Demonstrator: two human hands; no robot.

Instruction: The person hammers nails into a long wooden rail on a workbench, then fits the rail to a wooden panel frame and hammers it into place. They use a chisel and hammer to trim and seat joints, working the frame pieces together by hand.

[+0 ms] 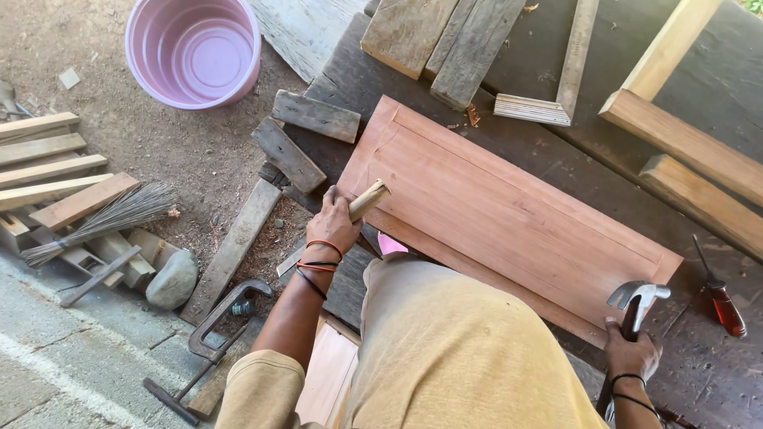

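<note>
A: Far left, a stack of slats (pixel 48 171) on the dirt, a broom (pixel 99 218) across them, a stone (pixel 172 280), and a pink bucket (pixel 195 49) up top.

B: And the clamp (pixel 218 326) lies on the ground by the left elbow.

A: Now the left hand (pixel 332 226) is wrapped tight round a chisel (pixel 367 199), its wooden handle poking out, set at the near left edge of the panel (pixel 509 218).

B: That panel lies flat on the dark tabletop (pixel 699 373). I'd judge it stiff, fairly heavy, dry and not slippery; best gripped by its long edges.

A: The chisel looks light and rigid; the handle is the place to hold.

B: Right hand (pixel 632 353) is closed on a hammer (pixel 636 298), head up, just off the panel's right corner. The hands are well apart.

A: A screwdriver (pixel 719 298) lies further right, beams (pixel 691 151) above. It's a rough, open-air work spot.
</note>
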